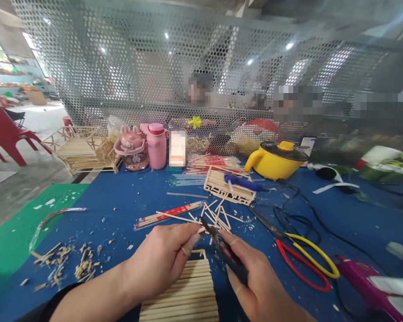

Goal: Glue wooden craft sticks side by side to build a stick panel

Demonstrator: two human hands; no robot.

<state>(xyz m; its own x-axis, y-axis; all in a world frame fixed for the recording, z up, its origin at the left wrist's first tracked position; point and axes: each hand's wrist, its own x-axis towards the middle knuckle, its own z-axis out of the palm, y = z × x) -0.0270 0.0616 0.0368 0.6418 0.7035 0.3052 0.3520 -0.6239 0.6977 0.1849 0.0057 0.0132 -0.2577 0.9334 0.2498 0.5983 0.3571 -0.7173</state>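
Observation:
My left hand is closed in a pinch, its fingertips meeting a thin wooden stick at the tip of a dark cutting tool. My right hand is wrapped round that tool's black handles. Both hands hover just above a flat panel of glued wooden sticks at the near edge of the blue table. Loose sticks lie scattered just beyond my fingers.
Red-and-yellow-handled scissors lie to the right, a magenta tool beyond them. A yellow pot, black cables, pink bottles, stick frames and a stick model stand further back. Stick offcuts litter the left. People sit behind a mesh screen.

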